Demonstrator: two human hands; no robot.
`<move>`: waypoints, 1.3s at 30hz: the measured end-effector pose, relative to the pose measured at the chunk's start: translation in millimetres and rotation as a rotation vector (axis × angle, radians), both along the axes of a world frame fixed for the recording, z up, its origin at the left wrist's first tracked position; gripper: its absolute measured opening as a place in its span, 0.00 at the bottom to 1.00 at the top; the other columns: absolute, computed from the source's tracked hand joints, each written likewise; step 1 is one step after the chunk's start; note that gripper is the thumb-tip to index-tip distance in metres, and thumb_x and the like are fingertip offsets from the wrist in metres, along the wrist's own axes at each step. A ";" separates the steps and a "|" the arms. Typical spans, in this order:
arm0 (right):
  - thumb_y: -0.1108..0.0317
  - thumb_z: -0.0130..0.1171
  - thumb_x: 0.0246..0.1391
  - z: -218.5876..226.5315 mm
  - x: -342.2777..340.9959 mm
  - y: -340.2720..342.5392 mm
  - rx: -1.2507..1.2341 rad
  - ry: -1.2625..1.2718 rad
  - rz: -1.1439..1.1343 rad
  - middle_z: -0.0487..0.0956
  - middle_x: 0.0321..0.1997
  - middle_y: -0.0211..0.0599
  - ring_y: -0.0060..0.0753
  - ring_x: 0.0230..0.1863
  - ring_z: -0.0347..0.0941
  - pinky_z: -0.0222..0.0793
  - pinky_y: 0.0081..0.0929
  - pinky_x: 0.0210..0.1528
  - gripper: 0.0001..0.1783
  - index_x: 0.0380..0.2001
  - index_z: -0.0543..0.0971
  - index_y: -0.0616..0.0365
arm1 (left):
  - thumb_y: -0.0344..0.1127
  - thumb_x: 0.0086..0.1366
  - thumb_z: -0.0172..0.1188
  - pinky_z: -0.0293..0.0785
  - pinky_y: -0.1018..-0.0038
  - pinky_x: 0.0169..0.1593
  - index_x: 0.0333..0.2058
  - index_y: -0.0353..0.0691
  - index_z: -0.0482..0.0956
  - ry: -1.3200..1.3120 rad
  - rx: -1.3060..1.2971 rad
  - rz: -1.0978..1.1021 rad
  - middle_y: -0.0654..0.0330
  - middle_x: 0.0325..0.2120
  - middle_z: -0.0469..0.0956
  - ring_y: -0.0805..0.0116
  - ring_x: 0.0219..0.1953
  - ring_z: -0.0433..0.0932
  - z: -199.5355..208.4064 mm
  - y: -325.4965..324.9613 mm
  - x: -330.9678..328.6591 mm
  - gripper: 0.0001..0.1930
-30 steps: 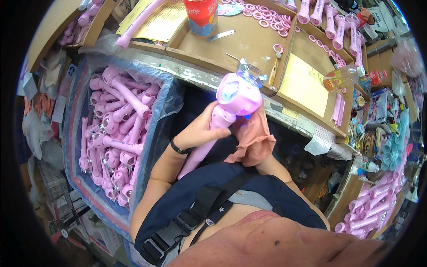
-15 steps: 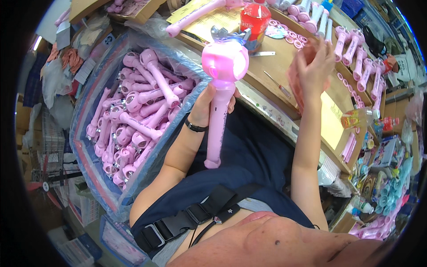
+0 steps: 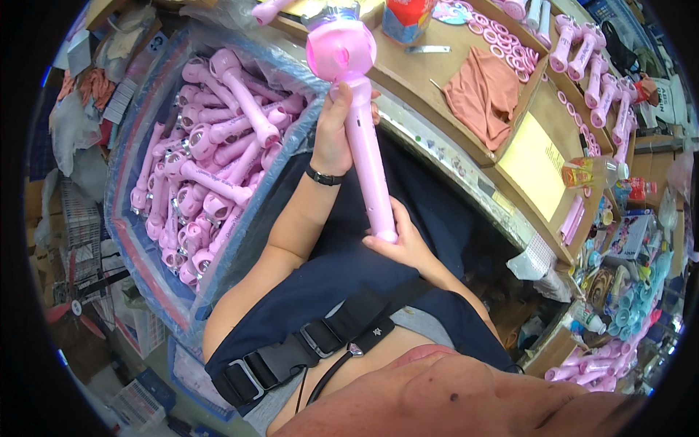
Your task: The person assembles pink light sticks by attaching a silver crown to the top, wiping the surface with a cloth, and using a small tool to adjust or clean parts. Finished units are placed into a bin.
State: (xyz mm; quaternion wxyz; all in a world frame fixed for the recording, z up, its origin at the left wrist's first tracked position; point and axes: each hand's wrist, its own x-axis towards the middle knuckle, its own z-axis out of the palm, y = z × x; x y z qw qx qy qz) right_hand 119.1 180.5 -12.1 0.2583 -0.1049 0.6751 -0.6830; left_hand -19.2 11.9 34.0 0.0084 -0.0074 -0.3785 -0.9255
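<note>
Head view: 1 pink wand [image 3: 368, 160] slants over dark cloth [image 3: 335, 247], left hand [image 3: 334, 137] clamped below its head, right hand [image 3: 406, 245] pinching its base; apparently inspection, the next move calling for steady turning.

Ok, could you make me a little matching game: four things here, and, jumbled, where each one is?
1. Left hand
2. Right hand
3. Orange-brown cloth
4. Black wristband

A. Lying over a cardboard tray
B. At the bottom end of the pink wand
C. Worn by the person
D. Just below the wand's round head

Pairs: 1-D, 2-B, 3-A, 4-C
</note>
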 end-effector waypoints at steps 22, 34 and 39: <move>0.70 0.70 0.40 36.8 0.4 13.8 0.086 0.266 -0.214 0.66 0.53 0.42 0.34 0.54 0.65 0.64 0.29 0.53 0.44 0.60 0.59 0.59 | 0.53 0.68 0.47 0.72 0.69 0.42 0.42 0.31 0.68 -0.044 0.050 0.332 0.50 0.34 0.73 0.65 0.34 0.72 9.3 -43.1 -6.1 0.25; 0.53 0.42 0.65 22.2 13.7 8.8 -0.431 -0.505 -0.005 0.74 0.47 0.39 0.27 0.47 0.69 0.60 0.24 0.54 0.26 0.54 0.65 0.66 | 0.59 0.67 0.42 0.71 0.66 0.44 0.51 0.29 0.64 0.072 0.436 0.042 0.44 0.42 0.72 0.59 0.37 0.71 0.6 -53.4 -6.5 0.32; 0.56 0.52 0.60 33.4 15.9 4.7 -0.058 -0.171 -0.173 0.69 0.55 0.47 0.37 0.53 0.69 0.61 0.28 0.56 0.29 0.58 0.62 0.64 | 0.64 0.66 0.37 0.73 0.67 0.38 0.49 0.36 0.66 -0.022 0.281 0.081 0.51 0.39 0.74 0.64 0.34 0.73 0.4 -49.0 -4.5 0.33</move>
